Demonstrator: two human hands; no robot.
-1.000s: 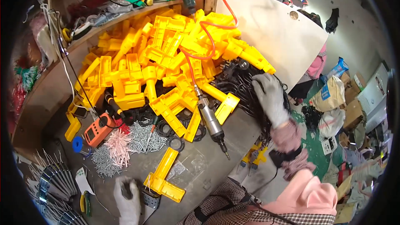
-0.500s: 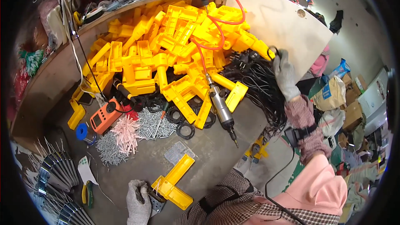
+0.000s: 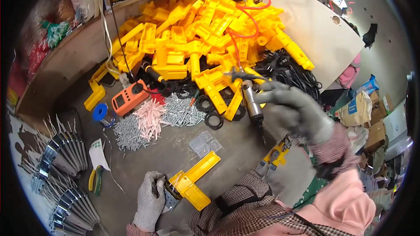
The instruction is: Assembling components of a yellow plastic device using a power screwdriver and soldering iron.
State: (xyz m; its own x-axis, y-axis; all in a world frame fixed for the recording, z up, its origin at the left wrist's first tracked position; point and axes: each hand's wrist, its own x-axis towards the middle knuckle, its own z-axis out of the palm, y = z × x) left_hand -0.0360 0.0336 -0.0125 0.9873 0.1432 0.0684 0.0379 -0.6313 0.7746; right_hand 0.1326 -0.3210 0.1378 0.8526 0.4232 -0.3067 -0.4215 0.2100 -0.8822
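My left hand [image 3: 150,202], in a grey glove, is closed around a perforated metal plate [image 3: 171,199] at the lower middle. Against that plate rests a yellow plastic housing half [image 3: 194,188], its long handle pointing up to the right and thin pale wires at its joint. My right hand [image 3: 297,112], also gloved and smeared by motion, is over the table's right side. A black power cord [image 3: 246,76] sticks out leftward from its fingers, blurred. Just left of these fingers hangs a silver pneumatic screwdriver [image 3: 253,102] on a red coiled hose.
Yellow housings [image 3: 183,39] are heaped at the back, with black cords [image 3: 302,76] to their right. Screws [image 3: 181,110], pink sleeves [image 3: 150,119], black rings [image 3: 214,121] and an orange meter [image 3: 130,97] lie mid-table. Pliers [image 3: 96,180] and fanned metal strips [image 3: 65,153] are left.
My right hand has come from the cord pile toward the screwdriver, bringing a black cord. My left hand still holds the metal plate. The whole view has shifted slightly.
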